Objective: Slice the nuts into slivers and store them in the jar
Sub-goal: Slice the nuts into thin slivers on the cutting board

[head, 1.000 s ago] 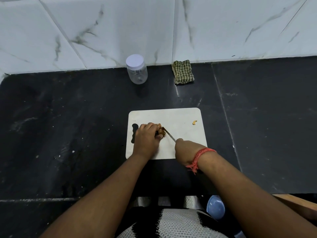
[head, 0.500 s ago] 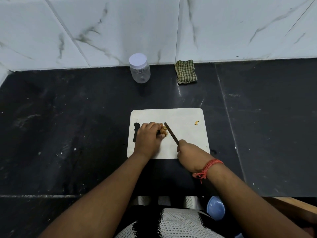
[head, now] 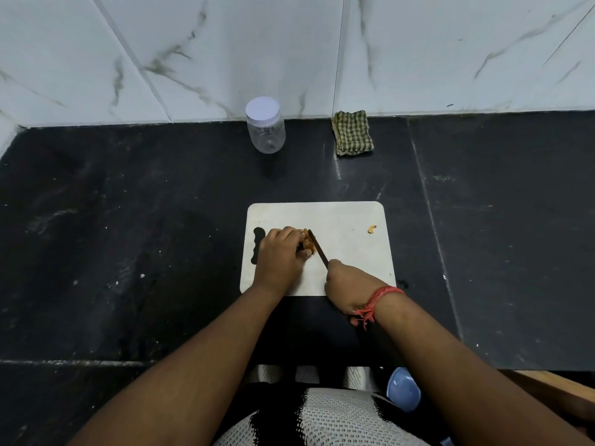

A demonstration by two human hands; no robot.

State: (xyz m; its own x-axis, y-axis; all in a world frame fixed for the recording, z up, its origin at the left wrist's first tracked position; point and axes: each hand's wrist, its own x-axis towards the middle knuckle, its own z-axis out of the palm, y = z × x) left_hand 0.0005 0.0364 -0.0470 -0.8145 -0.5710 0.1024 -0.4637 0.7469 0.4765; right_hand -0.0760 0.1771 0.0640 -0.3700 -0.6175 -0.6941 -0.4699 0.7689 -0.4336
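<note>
Since half a second ago the knife (head: 318, 247) has barely shifted along the nuts (head: 307, 243), its blade staying tight against their right side, and both hands are holding much the same pose. The left hand (head: 280, 255) is curled over the small brown cluster, pinning it to the cutting board (head: 341, 217), with the nuts poking out at about 3 o'clock from its knuckles, touching the fingertips. The right hand (head: 349, 289), wrapped closed around the knife handle, sits at about 5 o'clock from the nuts, the blade running up toward 11 o'clock to meet them. The main risk, as I judge it, is the blade biting the left fingertips, since they sit just beside the cutting edge and the pieces are small and hard; a nut could also roll or skid under pressure and shoot off the board onto the dark tabletop (head: 128, 236). One stray nut piece (head: 372, 229) already lies alone near the board's right edge, around 3 o'clock from the cluster. The jar (head: 266, 129) stands well apart at 12 o'clock by the wall with its lid on, so nothing is stored yet; a checked cloth (head: 352, 133) lies to its right.
</note>
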